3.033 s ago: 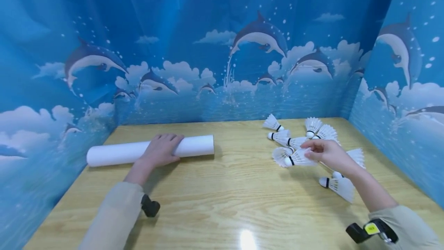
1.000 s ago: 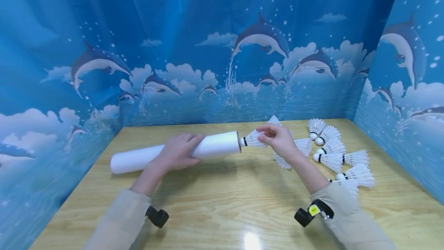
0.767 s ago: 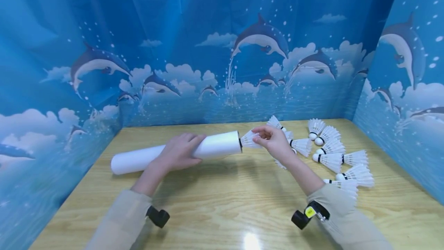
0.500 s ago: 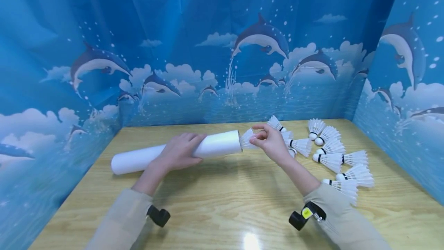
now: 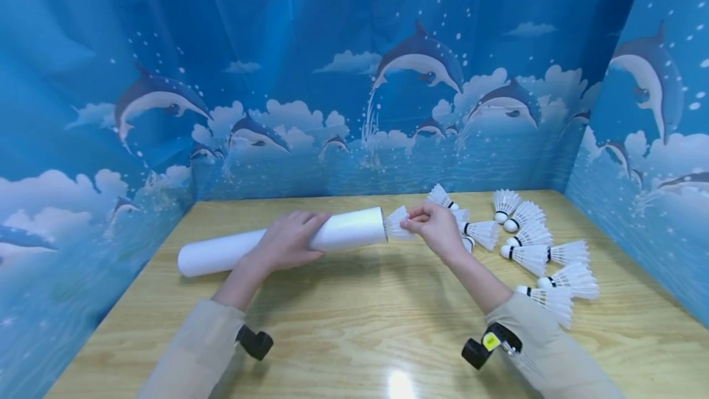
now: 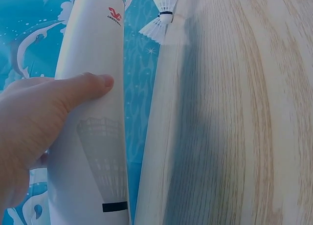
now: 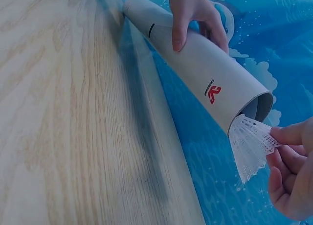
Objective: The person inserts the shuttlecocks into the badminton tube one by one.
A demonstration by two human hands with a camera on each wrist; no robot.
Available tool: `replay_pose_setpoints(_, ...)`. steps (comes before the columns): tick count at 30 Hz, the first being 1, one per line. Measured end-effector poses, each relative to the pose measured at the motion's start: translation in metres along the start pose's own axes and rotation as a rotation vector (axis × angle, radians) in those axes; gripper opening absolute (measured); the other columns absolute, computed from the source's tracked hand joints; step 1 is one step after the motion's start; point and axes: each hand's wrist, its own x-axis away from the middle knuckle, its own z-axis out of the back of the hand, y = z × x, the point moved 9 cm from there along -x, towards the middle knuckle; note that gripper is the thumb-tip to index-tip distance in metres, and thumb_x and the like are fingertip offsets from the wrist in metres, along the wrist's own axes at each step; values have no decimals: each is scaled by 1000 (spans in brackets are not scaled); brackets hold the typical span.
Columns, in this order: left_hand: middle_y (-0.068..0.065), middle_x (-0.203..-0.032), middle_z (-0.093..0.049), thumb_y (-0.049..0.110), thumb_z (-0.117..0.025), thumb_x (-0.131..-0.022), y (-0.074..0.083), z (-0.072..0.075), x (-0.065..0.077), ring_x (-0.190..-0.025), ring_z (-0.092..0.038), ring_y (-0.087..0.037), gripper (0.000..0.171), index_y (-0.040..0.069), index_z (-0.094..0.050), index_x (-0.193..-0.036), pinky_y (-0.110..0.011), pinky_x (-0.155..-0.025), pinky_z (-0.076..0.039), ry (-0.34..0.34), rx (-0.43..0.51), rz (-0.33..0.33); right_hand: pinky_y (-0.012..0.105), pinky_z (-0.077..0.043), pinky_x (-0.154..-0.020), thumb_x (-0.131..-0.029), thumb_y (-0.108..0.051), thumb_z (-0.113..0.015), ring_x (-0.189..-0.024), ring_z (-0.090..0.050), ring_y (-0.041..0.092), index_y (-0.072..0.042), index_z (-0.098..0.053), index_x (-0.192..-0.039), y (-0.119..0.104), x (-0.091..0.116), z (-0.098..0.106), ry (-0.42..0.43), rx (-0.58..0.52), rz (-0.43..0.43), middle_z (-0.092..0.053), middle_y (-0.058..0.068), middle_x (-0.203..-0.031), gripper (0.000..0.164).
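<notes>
My left hand (image 5: 290, 240) grips a long white shuttlecock tube (image 5: 349, 229) from above, its mouth facing right and raised off the table. In the left wrist view the thumb lies across the tube (image 6: 90, 49), which has a red logo and a printed shuttlecock picture. My right hand (image 5: 436, 229) pinches the feathered skirt of a white shuttlecock (image 5: 396, 223) between thumb and fingers. The cork end of that shuttlecock is hidden inside the mouth, as the right wrist view also shows with the skirt (image 7: 252, 144) sticking out.
Several white shuttlecocks (image 5: 528, 257) with black bands lie scattered at the right of the wooden table (image 5: 343, 337). A few more shuttlecocks (image 5: 480, 234) lie just behind the right hand. A blue dolphin-print curtain (image 5: 310, 66) borders the table at the back and sides.
My right hand has carried the shuttlecock left from the pile to the tube, and its cork has gone into the mouth. My left hand has shifted the tube rightward and lifted its mouth end.
</notes>
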Motion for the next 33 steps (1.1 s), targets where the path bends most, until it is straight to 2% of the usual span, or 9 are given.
replay_pose_setpoints(3,-8,-121,-57,36,-76,-74,1,0,0,-108,-53,-27,75,15,-44,-137,-46,-87,-47,3,3,-14,26,-49,-64,-81,-7,-70,-75,-62,17,5,-65,-91,-2,0,-5,-14,-48,11,-68,11,-81,17)
replay_pose_setpoints(7,-8,-121,-57,37,-76,-74,2,2,-1,-108,-54,-27,75,15,-44,-138,-47,-88,-47,8,0,-23,26,-50,-67,-83,-5,-68,-77,-61,14,7,-65,-93,-4,0,-13,-32,-137,14,-68,11,-83,16)
replay_pose_setpoints(13,-8,-120,-58,37,-76,-73,4,3,-2,-107,-54,-27,75,15,-44,-137,-46,-87,-47,10,-11,-22,26,-52,-71,-85,-2,-65,-78,-62,13,9,-64,-95,-6,1,-23,-57,-189,33,-69,15,-89,15)
replay_pose_setpoints(18,-8,-121,-58,36,-77,-73,4,1,0,-108,-54,-27,76,16,-44,-138,-47,-88,-47,2,-5,-10,28,-49,-61,-87,-1,-61,-66,-57,9,10,-63,-96,-8,0,-31,-125,-184,53,-68,12,-82,14)
replay_pose_setpoints(21,-8,-122,-57,36,-77,-73,5,0,0,-109,-53,-28,76,16,-43,-138,-48,-89,-46,-2,2,-8,28,-50,-59,-87,1,-60,-65,-57,10,10,-63,-97,-8,2,-35,-165,-176,72,-67,13,-84,14)
replay_pose_setpoints(26,-8,-123,-57,36,-77,-73,6,-1,-1,-110,-53,-28,76,15,-43,-138,-48,-90,-45,-10,8,-11,29,-53,-65,-86,3,-60,-76,-62,18,11,-65,-98,-11,3,-38,-190,-111,138,-66,19,-94,16)
replay_pose_setpoints(30,-8,-122,-57,37,-77,-73,5,-1,-1,-109,-53,-28,76,14,-44,-138,-48,-89,-46,-12,0,-14,32,-55,-72,-87,2,-58,-88,-63,26,10,-65,-104,-11,3,-42,-235,-90,136,-65,22,-104,20)
replay_pose_setpoints(33,-8,-122,-57,36,-77,-73,5,-1,-1,-108,-54,-28,76,14,-44,-137,-47,-88,-47,-13,-10,-17,34,-55,-75,-89,1,-57,-91,-63,27,10,-64,-109,-9,3,-45,-278,-101,129,-64,22,-108,23)
